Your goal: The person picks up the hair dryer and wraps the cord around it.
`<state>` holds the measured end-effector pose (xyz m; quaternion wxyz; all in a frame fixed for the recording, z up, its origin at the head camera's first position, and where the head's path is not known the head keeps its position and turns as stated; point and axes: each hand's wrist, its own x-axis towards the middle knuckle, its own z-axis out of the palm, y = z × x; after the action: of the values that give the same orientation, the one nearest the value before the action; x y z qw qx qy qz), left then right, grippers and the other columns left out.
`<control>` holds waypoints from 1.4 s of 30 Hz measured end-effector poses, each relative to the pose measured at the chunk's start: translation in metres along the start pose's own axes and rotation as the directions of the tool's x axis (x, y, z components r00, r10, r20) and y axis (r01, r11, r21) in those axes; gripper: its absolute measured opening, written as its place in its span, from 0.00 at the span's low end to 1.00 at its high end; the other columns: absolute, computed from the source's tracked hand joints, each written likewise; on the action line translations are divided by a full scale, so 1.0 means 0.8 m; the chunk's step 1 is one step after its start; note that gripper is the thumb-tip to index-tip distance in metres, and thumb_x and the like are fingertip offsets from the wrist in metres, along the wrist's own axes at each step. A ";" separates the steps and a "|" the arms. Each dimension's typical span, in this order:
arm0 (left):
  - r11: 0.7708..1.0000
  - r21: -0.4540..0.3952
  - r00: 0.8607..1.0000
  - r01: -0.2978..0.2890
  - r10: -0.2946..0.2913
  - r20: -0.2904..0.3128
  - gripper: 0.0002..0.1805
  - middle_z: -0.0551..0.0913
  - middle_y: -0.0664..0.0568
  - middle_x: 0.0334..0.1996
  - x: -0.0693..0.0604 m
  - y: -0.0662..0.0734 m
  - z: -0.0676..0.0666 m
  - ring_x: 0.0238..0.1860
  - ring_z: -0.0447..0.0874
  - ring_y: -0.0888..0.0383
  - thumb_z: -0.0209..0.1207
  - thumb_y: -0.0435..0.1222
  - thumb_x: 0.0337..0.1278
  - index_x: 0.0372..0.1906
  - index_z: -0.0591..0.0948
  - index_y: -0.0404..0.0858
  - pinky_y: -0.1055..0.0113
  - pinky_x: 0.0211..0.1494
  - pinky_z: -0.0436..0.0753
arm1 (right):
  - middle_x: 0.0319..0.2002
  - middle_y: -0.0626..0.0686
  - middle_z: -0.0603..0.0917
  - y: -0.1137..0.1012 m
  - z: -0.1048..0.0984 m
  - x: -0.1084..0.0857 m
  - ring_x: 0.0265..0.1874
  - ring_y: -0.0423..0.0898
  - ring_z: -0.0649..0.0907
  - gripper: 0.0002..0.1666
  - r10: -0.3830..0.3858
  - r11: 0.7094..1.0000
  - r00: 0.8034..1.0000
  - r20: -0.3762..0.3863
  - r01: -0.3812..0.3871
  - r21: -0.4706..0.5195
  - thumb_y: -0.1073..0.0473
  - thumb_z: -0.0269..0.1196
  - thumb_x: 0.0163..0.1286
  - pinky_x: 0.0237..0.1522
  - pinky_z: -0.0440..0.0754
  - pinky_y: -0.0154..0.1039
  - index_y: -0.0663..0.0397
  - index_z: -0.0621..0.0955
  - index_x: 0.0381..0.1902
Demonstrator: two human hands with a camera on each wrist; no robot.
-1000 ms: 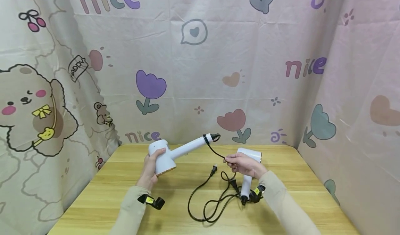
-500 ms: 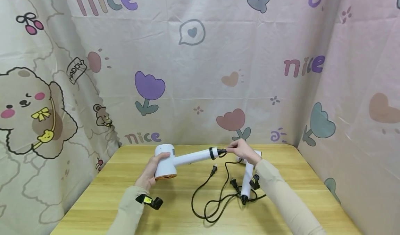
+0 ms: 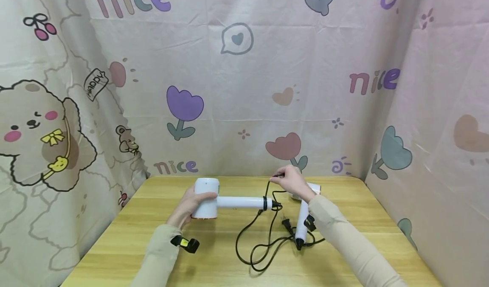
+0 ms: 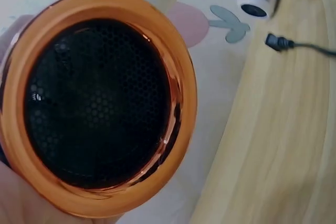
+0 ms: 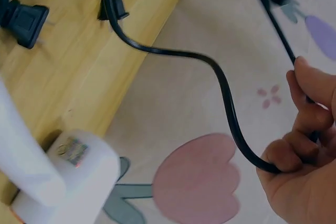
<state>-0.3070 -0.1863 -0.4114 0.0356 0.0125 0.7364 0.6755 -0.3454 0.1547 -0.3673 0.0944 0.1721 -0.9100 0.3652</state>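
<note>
My left hand [image 3: 189, 204] grips the head of a white hair dryer [image 3: 206, 191], held up over the table with its handle pointing right. In the left wrist view, the dryer's round end shows a copper-coloured ring [image 4: 184, 93] around a dark honeycomb mesh. Turns of black power cord [image 3: 265, 203] wrap the handle near its tip. Above that tip, my right hand [image 3: 293, 184] pinches the cord between thumb and fingers. The right wrist view shows the cord [image 5: 226, 95] also running through the curled lower fingers and trailing away in a loose bend.
A second white hair dryer [image 3: 302, 221] lies on the wooden table [image 3: 214, 253], under and beside my right forearm. Loose cord loops spread in front of it, with a black plug [image 3: 286, 224] near its handle. Another plug [image 4: 278, 42] shows in the left wrist view. Patterned curtains surround the table.
The held dryer's handle has swung down from a rising slant to level. My right hand has carried the cord around the handle end and up above it, adding to the wrap.
</note>
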 end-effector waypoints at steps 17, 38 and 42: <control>0.979 0.094 0.977 -0.183 0.171 0.125 0.39 0.79 0.40 0.45 -0.004 -0.003 -0.007 0.41 0.82 0.49 0.72 0.36 0.43 0.62 0.67 0.38 0.53 0.40 0.86 | 0.30 0.45 0.88 -0.018 0.018 -0.014 0.19 0.37 0.78 0.07 -0.086 0.995 0.996 -0.031 0.085 -0.050 0.53 0.70 0.62 0.26 0.78 0.33 0.47 0.89 0.34; 0.978 0.161 0.986 -0.132 0.146 -0.078 0.38 0.77 0.37 0.47 0.001 0.011 0.011 0.39 0.82 0.48 0.73 0.39 0.43 0.61 0.68 0.37 0.57 0.35 0.87 | 0.28 0.46 0.88 -0.035 0.016 -0.026 0.20 0.35 0.80 0.04 -0.145 0.989 0.982 -0.120 0.141 -0.037 0.56 0.70 0.62 0.25 0.80 0.32 0.48 0.89 0.32; 0.977 0.154 0.976 -0.145 0.167 -0.140 0.38 0.76 0.37 0.47 0.004 0.012 0.011 0.40 0.82 0.48 0.72 0.39 0.45 0.61 0.68 0.35 0.57 0.35 0.88 | 0.28 0.45 0.89 -0.037 0.019 -0.028 0.22 0.34 0.81 0.04 -0.146 0.989 0.978 -0.152 0.142 -0.034 0.55 0.69 0.62 0.27 0.80 0.32 0.47 0.90 0.32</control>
<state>-0.3099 -0.1769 -0.4030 -0.0752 0.0213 0.7803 0.6205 -0.3142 0.1298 -0.3660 0.1924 0.2077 -0.8894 0.3589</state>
